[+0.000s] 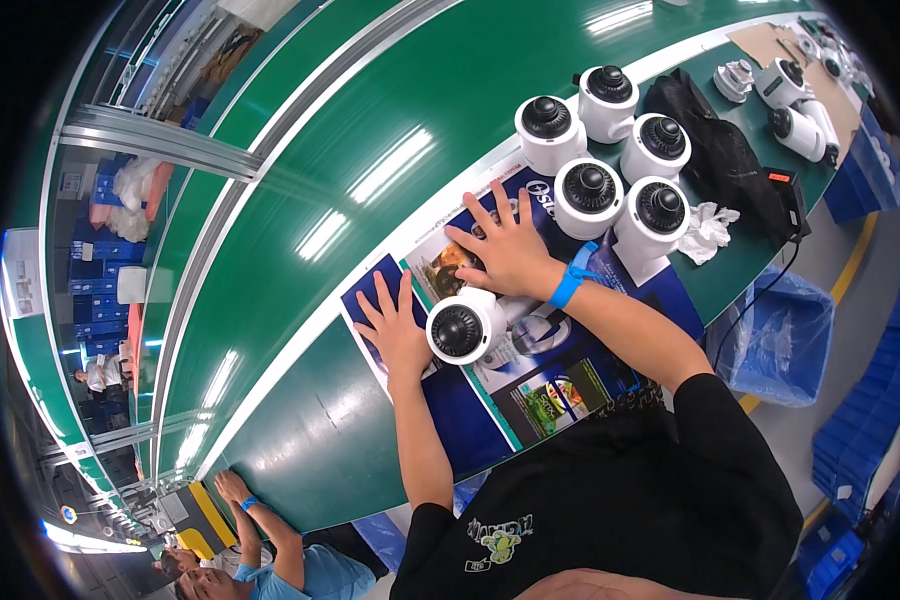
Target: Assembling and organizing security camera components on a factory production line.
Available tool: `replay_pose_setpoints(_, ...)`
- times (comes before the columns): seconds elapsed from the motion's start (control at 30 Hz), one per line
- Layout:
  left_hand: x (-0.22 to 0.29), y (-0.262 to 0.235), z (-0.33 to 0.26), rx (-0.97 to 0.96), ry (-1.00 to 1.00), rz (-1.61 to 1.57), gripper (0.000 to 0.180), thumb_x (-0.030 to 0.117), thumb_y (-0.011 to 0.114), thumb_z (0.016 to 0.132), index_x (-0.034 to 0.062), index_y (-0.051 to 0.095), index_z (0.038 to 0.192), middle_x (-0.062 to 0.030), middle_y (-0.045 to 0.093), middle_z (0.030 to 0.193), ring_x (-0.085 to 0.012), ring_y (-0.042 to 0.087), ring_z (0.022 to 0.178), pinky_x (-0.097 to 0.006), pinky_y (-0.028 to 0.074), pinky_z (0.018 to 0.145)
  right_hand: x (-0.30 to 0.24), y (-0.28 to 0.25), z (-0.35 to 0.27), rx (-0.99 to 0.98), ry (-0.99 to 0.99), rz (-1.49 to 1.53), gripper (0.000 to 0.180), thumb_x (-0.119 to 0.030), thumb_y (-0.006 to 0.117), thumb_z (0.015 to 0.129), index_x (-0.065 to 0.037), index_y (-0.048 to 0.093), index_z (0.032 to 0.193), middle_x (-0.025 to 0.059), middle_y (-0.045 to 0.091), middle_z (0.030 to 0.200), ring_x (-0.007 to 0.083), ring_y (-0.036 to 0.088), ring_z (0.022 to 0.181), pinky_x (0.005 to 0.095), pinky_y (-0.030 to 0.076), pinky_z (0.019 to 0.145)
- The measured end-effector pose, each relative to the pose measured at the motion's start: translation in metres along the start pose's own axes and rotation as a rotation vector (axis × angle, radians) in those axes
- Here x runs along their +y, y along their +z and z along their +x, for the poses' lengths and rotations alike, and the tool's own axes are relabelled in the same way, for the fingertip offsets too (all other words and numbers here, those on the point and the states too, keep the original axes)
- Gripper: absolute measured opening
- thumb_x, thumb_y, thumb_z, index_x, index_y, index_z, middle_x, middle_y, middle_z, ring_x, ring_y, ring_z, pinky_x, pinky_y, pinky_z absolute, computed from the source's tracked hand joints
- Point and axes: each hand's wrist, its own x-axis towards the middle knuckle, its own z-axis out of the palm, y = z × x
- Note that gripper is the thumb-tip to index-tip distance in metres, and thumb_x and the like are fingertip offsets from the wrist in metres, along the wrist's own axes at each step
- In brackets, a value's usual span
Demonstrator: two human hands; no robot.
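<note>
A white dome camera (463, 327) with a black lens stands on a blue printed sheet (530, 380) on the green workbench (300, 440). My left hand (394, 325) lies flat on the sheet just beside the camera, fingers spread. My right hand (505, 247), with a blue wristband (573, 277), also rests flat on the sheet, right behind the camera. Neither hand grips anything.
Several more white dome cameras (590, 190) stand in a cluster past my right hand, next to a black bag (715, 150) and a crumpled white cloth (708, 228). A wide green conveyor belt (300, 160) runs alongside. Another person's hands (232, 487) rest at the bench's lower end. Blue bins (780, 340) sit below.
</note>
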Motion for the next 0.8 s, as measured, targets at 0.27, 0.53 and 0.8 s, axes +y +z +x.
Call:
replay_pose_setpoints(0.27,-0.0017,0.0014,0.0002,0.006,0.0,-0.003,0.084,0.046,0.071,0.073,0.029,0.034,0.147,-0.0106,0.013,0.158,-0.0494,0.007,0.141,-0.075,0.009,0.102,-0.0004,0.0006,-0.0002,0.01,0.001,0.003,0.063,-0.061,0.052,0.084,-0.025,0.051,0.136,0.0194,0.026,0.152,0.0528,0.012,0.138,0.0738,0.011,0.103)
replay_pose_setpoints(0.53,-0.0005,0.0007,0.0004,-0.002,-0.004,0.003,0.085,0.045,0.072,0.073,0.0281,0.034,0.147,-0.01,0.012,0.159,-0.0491,0.007,0.142,-0.075,0.009,0.103,0.0003,0.0014,-0.0007,0.04,-0.008,0.008,0.063,-0.061,0.053,0.083,-0.025,0.052,0.135,0.0197,0.027,0.151,0.0529,0.014,0.138,0.0738,0.013,0.103)
replay_pose_setpoints(0.8,0.0001,-0.0006,0.0004,0.001,-0.006,-0.016,0.086,0.045,0.073,0.072,0.0283,0.034,0.146,-0.0095,0.012,0.159,-0.0487,0.007,0.142,-0.075,0.009,0.103,0.0002,0.0012,-0.0003,0.035,-0.006,0.0,0.063,-0.061,0.053,0.083,-0.026,0.052,0.135,0.0197,0.028,0.151,0.0526,0.014,0.138,0.0735,0.014,0.103)
